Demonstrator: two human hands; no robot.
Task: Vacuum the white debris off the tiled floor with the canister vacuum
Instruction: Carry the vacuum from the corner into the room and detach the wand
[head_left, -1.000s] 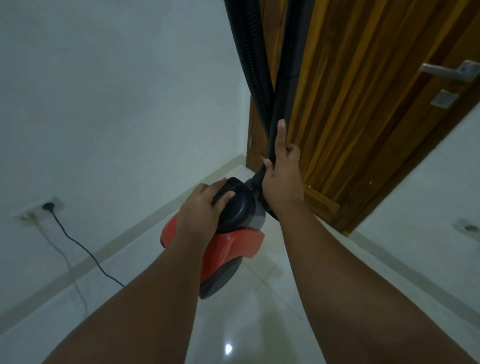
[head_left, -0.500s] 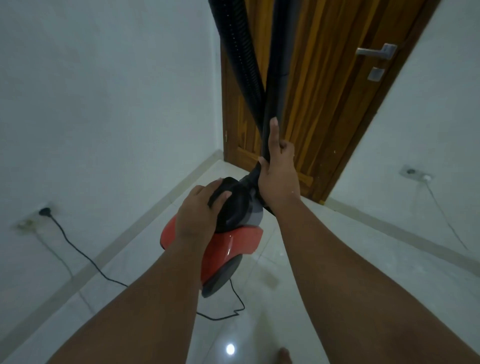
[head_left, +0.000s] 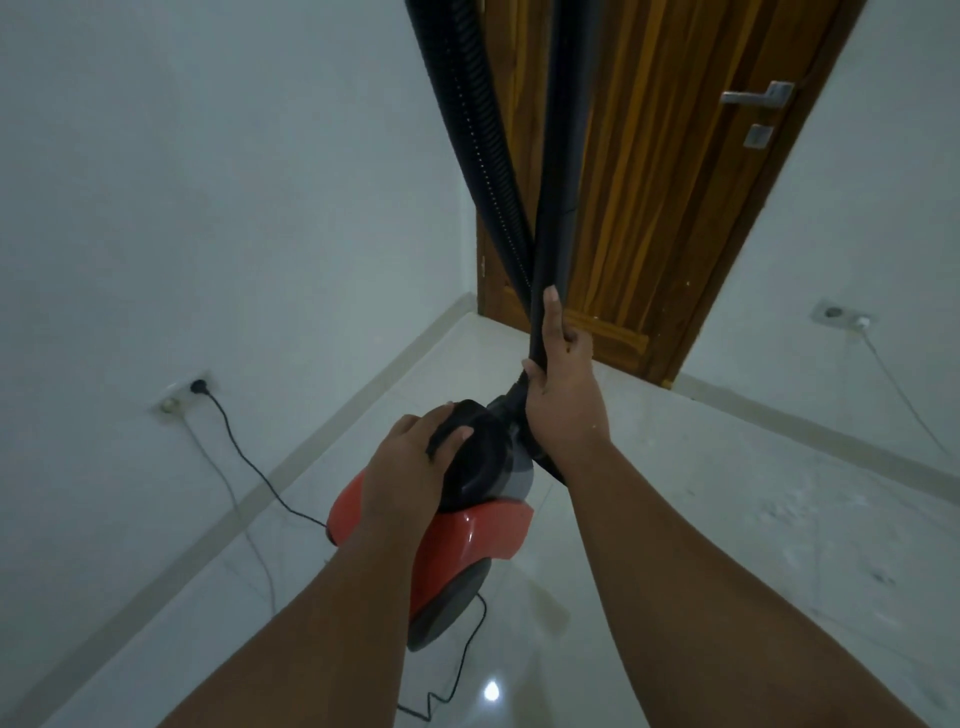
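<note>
My left hand (head_left: 415, 460) curls around the black handle atop the red vacuum (head_left: 470, 540), centre frame. My right hand (head_left: 565, 397) grips the black hose (head_left: 551, 244) just above the machine (index finger laid straight along it). White debris (head_left: 810, 514) dusts the tiled floor (head_left: 670, 457) at right, below the wooden door (head_left: 649, 182).

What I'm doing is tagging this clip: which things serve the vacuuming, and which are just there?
Job: canister vacuum, hose, power cord, white debris, tiled floor, left hand, right hand.
Just there: wooden door, door handle, white cable.
</note>
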